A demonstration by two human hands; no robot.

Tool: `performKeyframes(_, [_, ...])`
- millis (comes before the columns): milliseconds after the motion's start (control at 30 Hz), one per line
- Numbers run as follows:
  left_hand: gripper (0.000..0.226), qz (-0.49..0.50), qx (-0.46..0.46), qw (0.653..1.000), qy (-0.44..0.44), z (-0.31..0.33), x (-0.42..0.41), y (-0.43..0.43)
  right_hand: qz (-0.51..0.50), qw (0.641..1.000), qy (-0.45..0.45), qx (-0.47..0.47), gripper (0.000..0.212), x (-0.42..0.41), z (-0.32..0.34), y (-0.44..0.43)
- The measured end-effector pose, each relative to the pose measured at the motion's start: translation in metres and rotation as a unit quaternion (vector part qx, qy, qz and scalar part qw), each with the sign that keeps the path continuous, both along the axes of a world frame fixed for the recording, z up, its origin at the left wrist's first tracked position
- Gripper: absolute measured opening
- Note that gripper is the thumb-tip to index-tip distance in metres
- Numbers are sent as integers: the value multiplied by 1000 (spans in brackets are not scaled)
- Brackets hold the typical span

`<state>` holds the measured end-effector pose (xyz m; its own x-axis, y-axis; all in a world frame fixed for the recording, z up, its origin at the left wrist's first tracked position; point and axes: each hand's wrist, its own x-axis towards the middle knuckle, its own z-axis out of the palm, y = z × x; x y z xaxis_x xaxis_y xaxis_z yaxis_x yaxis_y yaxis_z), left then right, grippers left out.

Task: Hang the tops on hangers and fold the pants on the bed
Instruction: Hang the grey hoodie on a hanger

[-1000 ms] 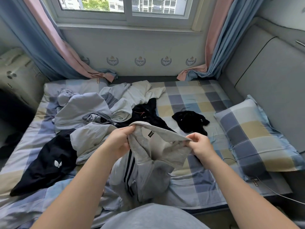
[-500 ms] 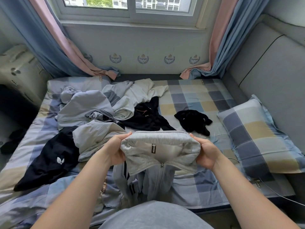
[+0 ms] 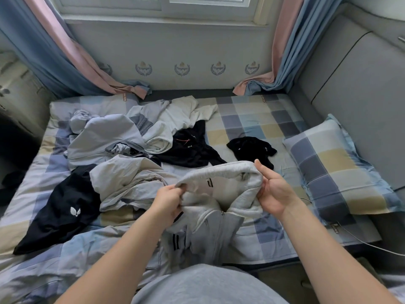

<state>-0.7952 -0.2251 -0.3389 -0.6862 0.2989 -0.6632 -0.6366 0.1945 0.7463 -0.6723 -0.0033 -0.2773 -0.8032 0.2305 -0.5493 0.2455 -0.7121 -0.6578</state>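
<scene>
I hold a grey zip-up jacket (image 3: 217, 229) by its collar above the near edge of the bed (image 3: 252, 115). My left hand (image 3: 168, 200) pinches the collar's left end. My right hand (image 3: 274, 191) grips the collar's right side, thumb up, fingers tucked into the fabric. The jacket's body with dark stripes hangs down toward me. A heap of light grey and white clothes (image 3: 122, 145) lies on the bed's left half. Black garments lie at the left (image 3: 61, 211), centre (image 3: 190, 148) and right of centre (image 3: 252, 148).
A checked pillow (image 3: 341, 170) leans against the grey padded headboard (image 3: 361, 84) on the right. Pink and blue curtains (image 3: 72, 53) hang at both sides of the window. A thin white cable (image 3: 361, 242) trails off the bed's right corner.
The collar has been opened out and turned, its inside now facing up. My left hand has moved right and lower; the view has tilted down toward the bed.
</scene>
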Motion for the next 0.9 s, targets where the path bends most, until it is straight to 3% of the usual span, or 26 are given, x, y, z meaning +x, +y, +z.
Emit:
performKeyframes(100, [23,56,69,992,-94,14,-5,8,-37,986,-40,157,23,13,-12,-2])
performKeyframes(200, [28,-8,59,992,-115,33,5,17,-17,912,-168,373,42,36,-37,-10])
performKeyframes(300, [36,-91,69,983,-141,44,18,30,36,857,-273,435,44,60,-65,-30])
performKeyframes(400, [36,-173,77,968,-164,54,32,44,75,807,-367,457,30,79,-78,-47])
performKeyframes(433, [36,-200,74,962,-170,56,37,48,93,795,-382,462,21,85,-81,-48])
performKeyframes(500, [36,-235,72,952,-184,59,46,54,62,809,-381,443,16,99,-85,-48])
performKeyframes(600, [36,-268,70,942,-188,56,56,62,-127,882,-332,310,18,124,-89,-46])
performKeyframes(667, [32,-273,55,946,-163,52,66,69,-249,898,-286,224,16,144,-83,-48])
performKeyframes(800, [27,-312,28,946,-80,39,103,78,-338,877,-280,195,15,198,-70,-75])
performKeyframes(900, [20,-390,-1,921,-4,31,140,78,-399,856,-283,168,13,243,-68,-110])
